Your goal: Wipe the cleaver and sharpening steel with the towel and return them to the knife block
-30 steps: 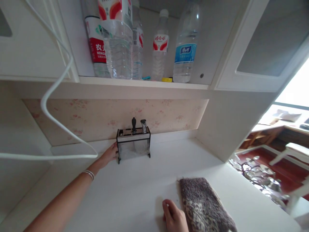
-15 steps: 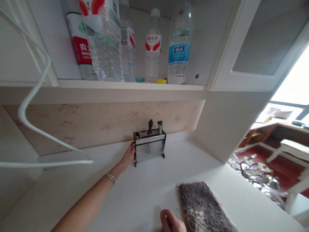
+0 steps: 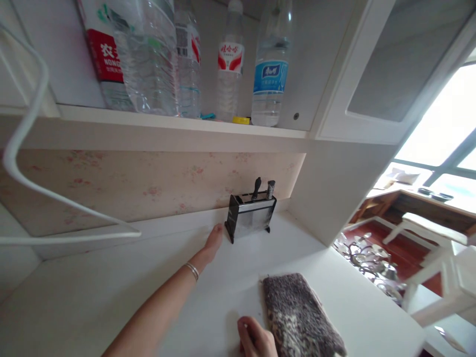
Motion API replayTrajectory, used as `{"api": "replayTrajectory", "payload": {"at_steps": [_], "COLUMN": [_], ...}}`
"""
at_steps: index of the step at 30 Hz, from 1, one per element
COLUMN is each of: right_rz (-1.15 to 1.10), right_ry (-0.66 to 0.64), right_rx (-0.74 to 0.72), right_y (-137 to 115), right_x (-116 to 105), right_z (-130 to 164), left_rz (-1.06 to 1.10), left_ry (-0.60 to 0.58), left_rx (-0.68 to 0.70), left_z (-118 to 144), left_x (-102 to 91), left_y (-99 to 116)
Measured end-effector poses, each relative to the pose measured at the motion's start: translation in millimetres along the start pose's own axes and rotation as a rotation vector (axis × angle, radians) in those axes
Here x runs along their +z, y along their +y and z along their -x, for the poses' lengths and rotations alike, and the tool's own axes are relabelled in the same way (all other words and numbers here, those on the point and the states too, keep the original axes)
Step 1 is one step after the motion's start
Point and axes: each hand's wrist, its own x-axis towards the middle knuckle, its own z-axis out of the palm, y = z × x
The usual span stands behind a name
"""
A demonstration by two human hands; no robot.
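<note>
A knife holder (image 3: 255, 216) with black side frames and clear panels stands upright on the white counter, against the backsplash near the right corner. Two handles, one black and one patterned, stick up from its top. My left hand (image 3: 214, 239) is just beside the holder's left side, thumb upward and nothing gripped; its other fingers are partly hidden, and whether it touches the frame I cannot tell. Low in the picture, my right hand (image 3: 257, 339) is curled closed above the counter, with nothing visible in it. A grey-brown fuzzy cloth (image 3: 301, 315) lies to its right.
Overhead, an open cabinet shelf (image 3: 178, 123) holds several plastic bottles, among them a blue-labelled bottle (image 3: 270, 82), and a yellow cap (image 3: 241, 120). A white cable (image 3: 70, 201) hangs at left. Right of the counter are a chandelier-like metal object (image 3: 368, 260) and a white stool (image 3: 427, 230).
The knife holder has shifted right along the backsplash, closer to the corner, and turned slightly. My left hand moved right with it and no longer grips its edge. My right hand stays curled.
</note>
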Motion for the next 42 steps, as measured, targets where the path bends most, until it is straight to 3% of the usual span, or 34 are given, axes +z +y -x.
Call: {"api": "replayTrajectory", "payload": {"at_steps": [5, 9, 14, 18, 22, 25, 30, 38, 42], "right_rz": [0.105, 0.382, 0.570, 0.547, 0.523, 0.530, 0.510, 0.542, 0.537], "right_ry": [-0.006, 0.019, -0.035, -0.019, -0.089, -0.130, -0.184, -0.150, -0.167], "right_rx": [-0.073, -0.164, -0.155, -0.176, -0.443, -0.586, -0.538, -0.567, -0.553], "right_y": [-7.0, -16.5, -41.1, -64.5, -84.0, -92.4, -101.4, -98.6, -93.1], "right_x": [6.3, 16.7, 13.2, 37.0, 92.1, 116.5, 109.3, 108.4, 110.6], "right_z": [3.9, 8.6, 15.8, 29.2, 47.2, 53.8, 54.3, 59.5, 57.1], "left_rz": [-0.042, -0.041, -0.082, -0.178, -0.132, 0.001, 0.259, 0.083, 0.185], "left_ry": [0.042, 0.051, -0.068, -0.078, -0.169, -0.121, -0.075, -0.129, -0.104], "left_rx": [-0.065, -0.090, -0.092, -0.047, -0.022, -0.050, -0.077, 0.012, -0.050], "left_z": [102.2, 186.3, 245.4, 260.5, 262.7, 263.8, 264.8, 266.5, 263.3], "left_x": [-51.0, -93.8, -129.5, -135.8, -134.7, -137.2, -142.7, -142.5, -140.7], "left_y": [-47.7, -82.7, -94.2, -89.9, -82.6, -80.1, -88.8, -85.8, -83.7]}}
